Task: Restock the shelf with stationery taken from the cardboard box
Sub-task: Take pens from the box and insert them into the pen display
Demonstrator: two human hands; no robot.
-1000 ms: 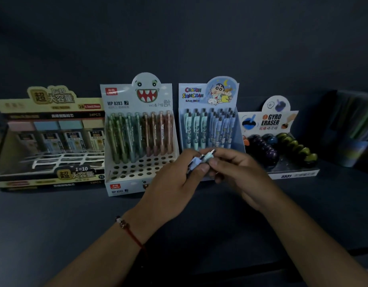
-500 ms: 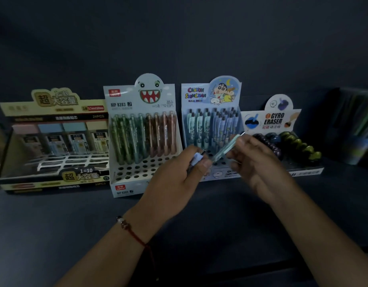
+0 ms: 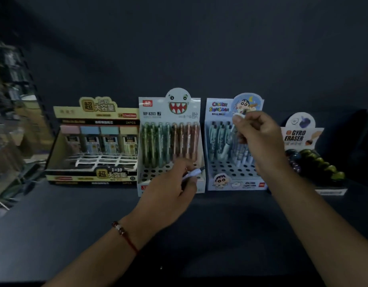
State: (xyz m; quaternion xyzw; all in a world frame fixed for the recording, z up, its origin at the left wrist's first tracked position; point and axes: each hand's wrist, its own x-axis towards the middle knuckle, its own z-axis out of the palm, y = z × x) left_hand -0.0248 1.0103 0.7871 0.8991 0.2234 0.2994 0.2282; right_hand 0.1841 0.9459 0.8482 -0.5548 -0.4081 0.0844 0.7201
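My right hand [image 3: 259,139] holds a pale green pen [image 3: 230,139] by its top, upright, over the blue cartoon pen display box [image 3: 220,179], its lower end down among the standing pens. Several front holes of that box are bare. My left hand [image 3: 170,189] is closed on a light blue pen [image 3: 192,174], low in front of the white monster-face pen box [image 3: 150,108]. The cardboard box is not in view.
A yellow and black lead-refill display [image 3: 92,172] stands at the left of the dark shelf [image 3: 75,224]. A gyro eraser display [image 3: 315,162] stands at the right. Blurred shelving [image 3: 7,100] lies at the far left edge.
My right hand pulled one pen away from the left hand, raised it and lowered its tip into the blue box. The left hand stayed low with the other pen.
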